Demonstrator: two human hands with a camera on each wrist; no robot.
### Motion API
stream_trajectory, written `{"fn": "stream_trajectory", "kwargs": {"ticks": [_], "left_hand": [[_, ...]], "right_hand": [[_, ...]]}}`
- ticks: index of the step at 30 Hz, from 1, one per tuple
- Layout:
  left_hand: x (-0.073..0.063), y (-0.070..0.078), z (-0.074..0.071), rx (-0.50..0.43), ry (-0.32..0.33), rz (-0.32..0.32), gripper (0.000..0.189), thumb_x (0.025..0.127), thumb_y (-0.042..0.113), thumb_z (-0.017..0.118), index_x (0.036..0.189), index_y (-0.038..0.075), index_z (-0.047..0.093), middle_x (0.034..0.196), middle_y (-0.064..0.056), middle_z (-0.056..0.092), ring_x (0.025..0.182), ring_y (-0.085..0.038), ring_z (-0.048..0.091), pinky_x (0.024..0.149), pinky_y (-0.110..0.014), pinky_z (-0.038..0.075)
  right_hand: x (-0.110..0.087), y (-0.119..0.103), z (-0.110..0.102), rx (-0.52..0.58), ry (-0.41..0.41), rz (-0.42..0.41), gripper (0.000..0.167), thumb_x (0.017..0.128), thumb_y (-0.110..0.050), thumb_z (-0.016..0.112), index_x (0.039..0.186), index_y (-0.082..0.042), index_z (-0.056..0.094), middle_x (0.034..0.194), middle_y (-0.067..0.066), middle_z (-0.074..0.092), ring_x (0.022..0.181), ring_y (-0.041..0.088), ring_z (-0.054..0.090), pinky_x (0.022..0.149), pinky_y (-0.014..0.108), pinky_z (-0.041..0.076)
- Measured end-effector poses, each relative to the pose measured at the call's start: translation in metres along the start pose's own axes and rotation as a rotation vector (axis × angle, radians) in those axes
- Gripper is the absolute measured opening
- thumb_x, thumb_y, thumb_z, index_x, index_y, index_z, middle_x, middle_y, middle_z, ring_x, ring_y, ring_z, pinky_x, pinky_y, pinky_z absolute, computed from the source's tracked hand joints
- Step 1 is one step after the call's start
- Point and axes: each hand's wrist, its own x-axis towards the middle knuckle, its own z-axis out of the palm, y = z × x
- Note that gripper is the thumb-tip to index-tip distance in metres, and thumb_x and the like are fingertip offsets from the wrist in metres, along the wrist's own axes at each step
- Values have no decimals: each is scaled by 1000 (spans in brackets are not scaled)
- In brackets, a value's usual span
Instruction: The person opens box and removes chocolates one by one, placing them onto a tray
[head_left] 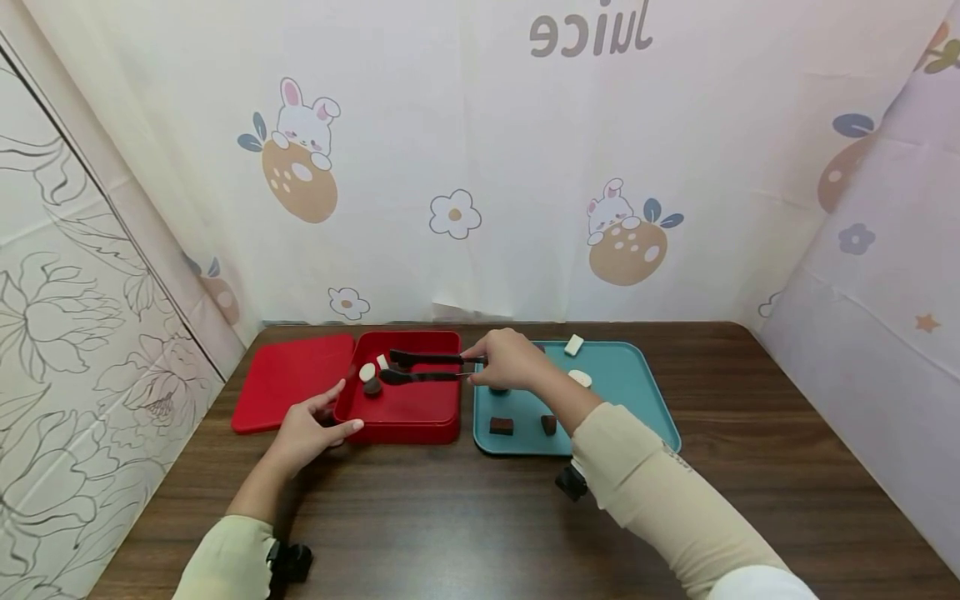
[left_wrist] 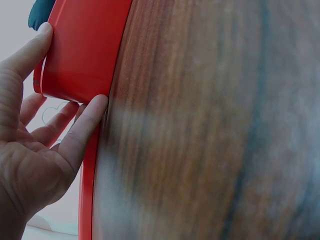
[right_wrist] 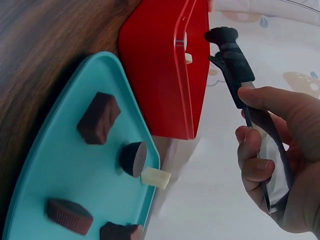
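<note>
My right hand (head_left: 507, 360) grips black-and-silver tongs (right_wrist: 241, 75) over the red box (head_left: 418, 433). The tongs' black arms stand apart in the head view, their tips above the box's left part. In the box lie a white round piece (head_left: 367, 372), a small white piece (head_left: 382, 362) and a dark brown chocolate (head_left: 372, 387). My left hand (head_left: 307, 432) touches the box's front left corner, thumb on one side and fingers spread on the other. A teal tray (head_left: 630, 400) beside the box carries several chocolates, among them a brown block (right_wrist: 99, 119) and a dark cup-shaped one (right_wrist: 133, 159).
A flat red lid (head_left: 296, 379) lies left of the box on the brown wooden table (head_left: 450, 517). A white block (head_left: 573, 344) sits at the tray's far edge. Behind the table hangs a printed curtain (head_left: 517, 150). My right forearm crosses over the tray.
</note>
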Motion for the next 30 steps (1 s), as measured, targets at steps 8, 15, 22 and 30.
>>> {"fn": "stream_trajectory", "kwargs": {"ticks": [8,15,22,30], "left_hand": [[1,-1,1,-3,7,-4,88,79,39,81,153,24,35,139,-24,46,107,-29,54,73,-30,58],[1,-2,1,-12,0,-4,90,78,41,81,153,24,34,140,-24,45,113,-31,49,75,-32,58],[1,-2,1,-6,2,-2,91,78,41,82,153,23,34,140,-23,45,112,-31,50,74,-31,58],[2,-1,1,-10,6,-3,88,79,37,81,153,23,34,141,-23,44,114,-32,49,74,-31,58]], "right_hand": [[15,-5,9,-12,-36,0,37,85,-21,76,121,-13,71,100,0,72,69,11,51,57,25,42],[24,1,20,30,-74,-20,38,86,-20,76,122,-10,70,103,3,72,74,12,56,60,24,47],[33,6,34,36,-84,-40,38,84,-20,78,120,-9,71,95,-2,72,67,11,55,58,24,47],[39,-1,40,-32,-80,-5,38,85,-22,77,120,-9,71,104,2,72,65,12,52,56,24,45]]}}
